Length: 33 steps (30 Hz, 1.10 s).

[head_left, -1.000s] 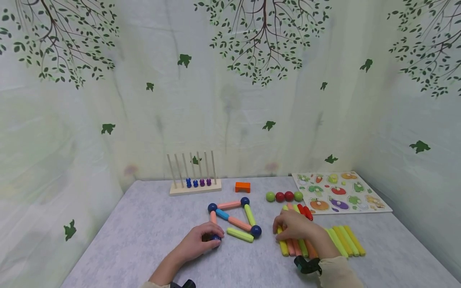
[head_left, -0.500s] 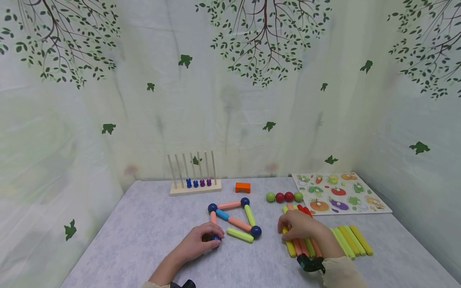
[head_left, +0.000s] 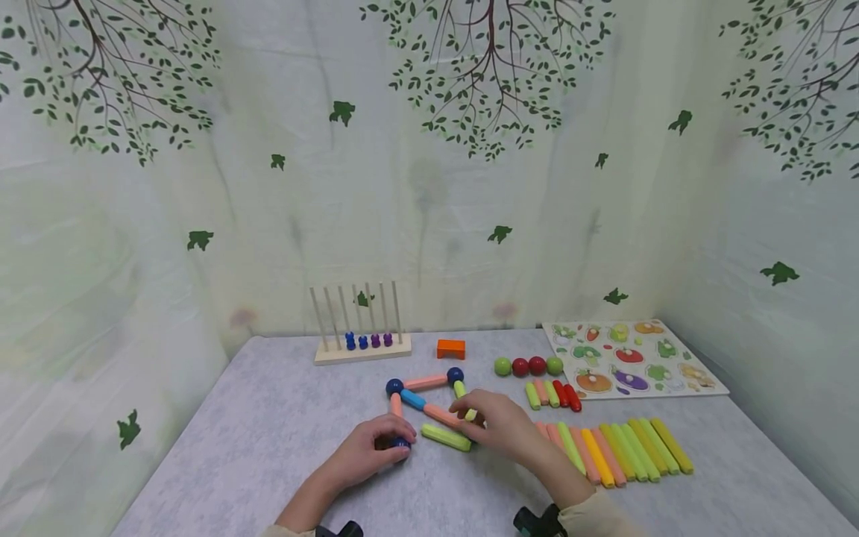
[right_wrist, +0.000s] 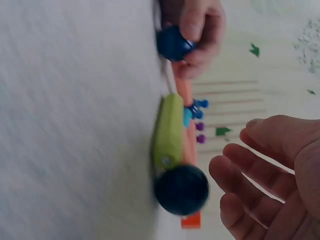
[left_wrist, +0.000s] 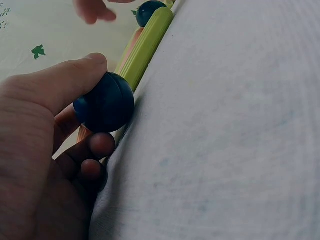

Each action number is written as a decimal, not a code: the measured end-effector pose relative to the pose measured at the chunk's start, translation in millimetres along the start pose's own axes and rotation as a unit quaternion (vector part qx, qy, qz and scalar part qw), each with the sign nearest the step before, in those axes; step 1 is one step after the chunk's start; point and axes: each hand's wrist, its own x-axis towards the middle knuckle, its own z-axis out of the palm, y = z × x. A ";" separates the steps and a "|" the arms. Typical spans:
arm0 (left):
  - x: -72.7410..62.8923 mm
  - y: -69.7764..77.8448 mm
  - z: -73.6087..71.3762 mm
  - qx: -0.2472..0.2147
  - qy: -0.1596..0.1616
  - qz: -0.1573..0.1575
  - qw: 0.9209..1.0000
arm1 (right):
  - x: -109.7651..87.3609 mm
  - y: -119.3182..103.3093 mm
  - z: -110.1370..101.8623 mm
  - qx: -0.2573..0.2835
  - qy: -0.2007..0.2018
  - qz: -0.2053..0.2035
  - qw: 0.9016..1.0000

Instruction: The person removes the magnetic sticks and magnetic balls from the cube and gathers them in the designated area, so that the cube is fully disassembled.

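Observation:
My left hand pinches a dark blue ball between thumb and fingers at the near-left corner of a frame of sticks and balls. From that ball a pink stick runs back to another blue ball. A loose-looking yellow-green stick lies along the frame's front, its right end near a blue ball. Beside that ball hovers my right hand, fingers loosely bent and holding nothing in the right wrist view. In the head view this hand hides the ball.
A row of coloured sticks lies at right, partly behind my right forearm. Shorter sticks, red and green balls and a vegetable puzzle board are behind. An orange block and a peg stand stand at the back.
My right hand has left the stick row and moved left to the frame's right ball. The row had shifted slightly right under it. My left hand stays on its ball.

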 end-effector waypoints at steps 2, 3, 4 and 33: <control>0.2 0.0 -0.3 -0.002 0.001 0.002 1.000 | 1.5 -4.9 8.9 -0.008 -0.012 0.007 1.000; 0.4 0.0 -0.4 -0.002 0.001 0.003 1.000 | 1.7 -6.9 13.0 -0.011 -0.020 0.014 1.000; 0.4 0.0 -0.4 -0.003 0.001 0.004 1.000 | 1.7 -8.7 16.6 -0.017 -0.027 0.018 0.999; -0.3 -0.8 -1.0 0.006 0.003 0.022 1.000 | -3.5 -15.1 23.0 0.014 -0.103 0.072 0.992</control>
